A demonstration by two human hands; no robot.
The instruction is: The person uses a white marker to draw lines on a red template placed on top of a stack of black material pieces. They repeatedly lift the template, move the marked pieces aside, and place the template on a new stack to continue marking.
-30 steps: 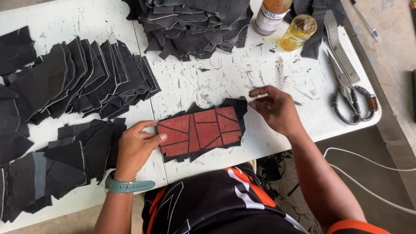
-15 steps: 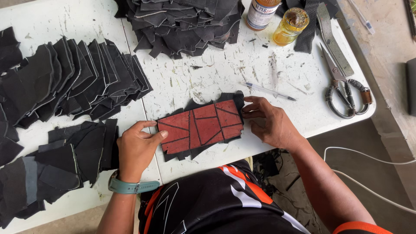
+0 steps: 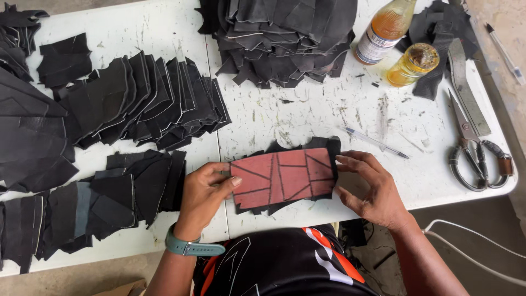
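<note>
Single view, worn on the head. Looks steeply down at the white table from above the person's chest. Close range: both hands sit low centre, table edge and lap beneath them, floor at right.

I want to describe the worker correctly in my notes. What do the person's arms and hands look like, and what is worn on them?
Both arms are bare, with no gloves and no sleeves in view. The left hand has a grey-green watch on its wrist. The right hand wears nothing, and its wrist is bare. I see no rings on the fingers.
</note>
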